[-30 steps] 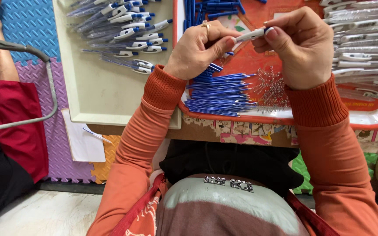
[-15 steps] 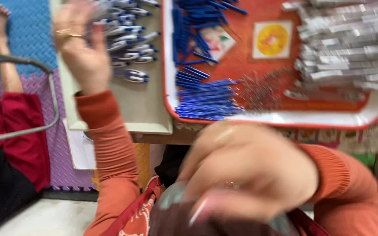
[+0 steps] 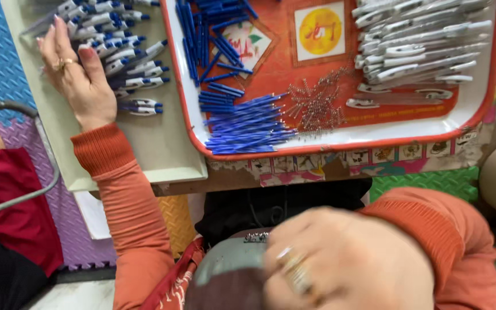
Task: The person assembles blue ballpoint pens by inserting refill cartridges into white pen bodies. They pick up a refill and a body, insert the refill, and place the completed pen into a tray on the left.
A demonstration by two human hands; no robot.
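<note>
Blue-and-white finished pens (image 3: pixel 119 54) heaped on pale tray (image 3: pixel 144 155), left of red tray (image 3: pixel 340 140) | left hand (image 3: pixel 78 77) flat on heap, fingers spread, pinching nothing | right hand (image 3: pixel 340 270) blurred near lap, grip unclear | judgement: lay pens parallel, press lightly to avoid scattering.

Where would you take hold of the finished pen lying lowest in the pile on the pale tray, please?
Probably at the middle of its barrel, coming from above and from the near side. The lowest pen lies flat and crosswise at the pile's near edge, with bare pale tray in front of it, so fingers could straddle it there. The left hand rests just beside it.
</note>
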